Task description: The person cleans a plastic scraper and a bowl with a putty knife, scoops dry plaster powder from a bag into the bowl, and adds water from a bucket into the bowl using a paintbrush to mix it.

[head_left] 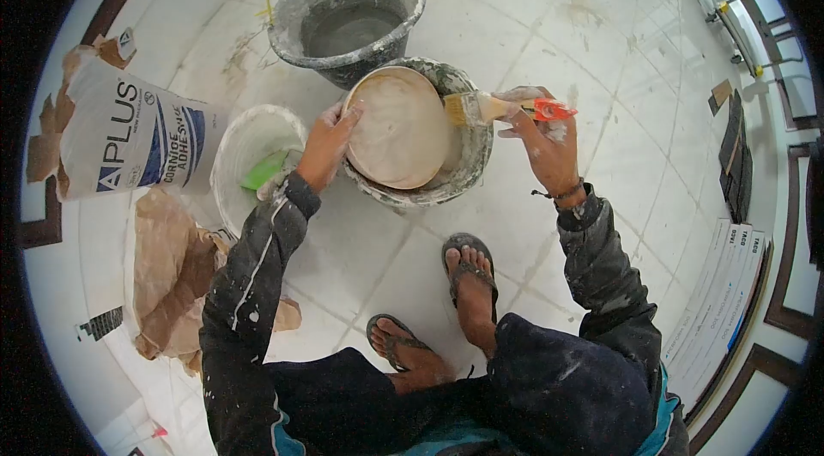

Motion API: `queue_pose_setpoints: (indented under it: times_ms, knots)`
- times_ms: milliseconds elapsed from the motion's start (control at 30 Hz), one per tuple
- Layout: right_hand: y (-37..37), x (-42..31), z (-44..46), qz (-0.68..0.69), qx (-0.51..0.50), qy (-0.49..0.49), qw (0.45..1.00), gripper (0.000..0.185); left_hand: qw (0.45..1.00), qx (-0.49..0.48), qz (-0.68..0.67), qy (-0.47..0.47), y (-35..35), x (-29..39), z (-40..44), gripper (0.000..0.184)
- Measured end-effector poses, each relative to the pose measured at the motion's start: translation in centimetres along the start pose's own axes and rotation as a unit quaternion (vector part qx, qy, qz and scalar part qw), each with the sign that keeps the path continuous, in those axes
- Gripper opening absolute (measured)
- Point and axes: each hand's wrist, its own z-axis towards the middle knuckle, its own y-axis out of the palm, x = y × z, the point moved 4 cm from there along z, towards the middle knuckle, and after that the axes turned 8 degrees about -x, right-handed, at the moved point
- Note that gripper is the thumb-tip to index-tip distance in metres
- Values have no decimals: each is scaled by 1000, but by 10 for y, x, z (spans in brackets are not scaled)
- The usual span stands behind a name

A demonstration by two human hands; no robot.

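My left hand [330, 142] grips the rim of a round, shallow bowl [396, 130] with a pale, whitish coating inside. The bowl is tilted over a dark, plaster-smeared bucket [476, 147], whose contents it mostly hides. My right hand [545, 134] is closed around a paintbrush [498, 107] with an orange-red handle end. Its bristles point left and sit at the bowl's right edge; whether they touch it I cannot tell. White residue covers the fingers of both hands.
Behind stands a larger grey bucket [348, 14] with grey liquid and a yellow handle. At left are a white bucket [249, 134] holding a green tool [264, 169], a cornice adhesive bag [142, 130] and crumpled brown paper [176, 276]. Long boxes [717, 306] lie right on the tiled floor.
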Motion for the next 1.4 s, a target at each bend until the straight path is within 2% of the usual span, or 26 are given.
queue_pose_setpoints:
  times_ms: [133,200,233,267,333,400,533,667,733,833,967,1033,1067,1133,1167,1233,1367,1400]
  knots:
    - [21,-1,22,-37,-76,11,996,25,1000,4,-16,-21,-8,3,-16,57]
    - [38,-9,34,-153,-124,-54,979,30,998,22,-63,-14,-6,7,-23,62]
    - [40,-15,39,-215,-140,-44,966,35,998,23,-65,-14,-8,5,-24,62]
    - [45,-17,46,-214,-144,-43,965,35,998,30,-52,22,-10,5,-25,60]
    - [57,-26,54,-295,-162,-137,932,31,997,40,-40,56,-14,2,-28,59]
    - [67,-35,58,-346,-198,-104,911,29,991,21,-107,76,-13,0,-25,61]
    - [78,-43,55,-457,-288,-38,841,26,994,5,-71,86,-15,1,-21,66]
    - [82,-48,48,-389,-339,-4,856,30,994,8,-51,93,-12,5,-20,69]
    - [92,-45,43,-338,-366,-75,864,34,994,9,-53,93,-11,7,-20,70]
    - [110,-34,47,-277,-384,-87,876,37,996,6,-64,67,-12,4,-19,71]
    - [130,-23,59,-243,-375,-116,887,38,991,-20,-76,107,-4,13,-23,66]
    - [132,-22,66,-228,-298,-220,901,44,989,-27,-66,128,-5,16,-24,67]
    - [135,-15,70,-226,-297,-222,901,44,991,-21,-51,120,-8,14,-22,66]
    - [137,8,83,-156,-292,-62,942,42,993,-12,-36,113,-14,7,-19,66]
    - [138,8,84,-155,-294,-63,941,42,993,-10,-62,100,-14,6,-18,67]
    - [134,10,87,-59,-246,-56,966,35,992,-6,-88,85,-14,4,-18,68]
    - [125,26,95,-57,-206,-69,974,29,995,-6,-62,74,-9,9,-23,66]
    - [121,29,94,-50,-161,-49,984,24,996,11,-55,67,-8,9,-23,64]
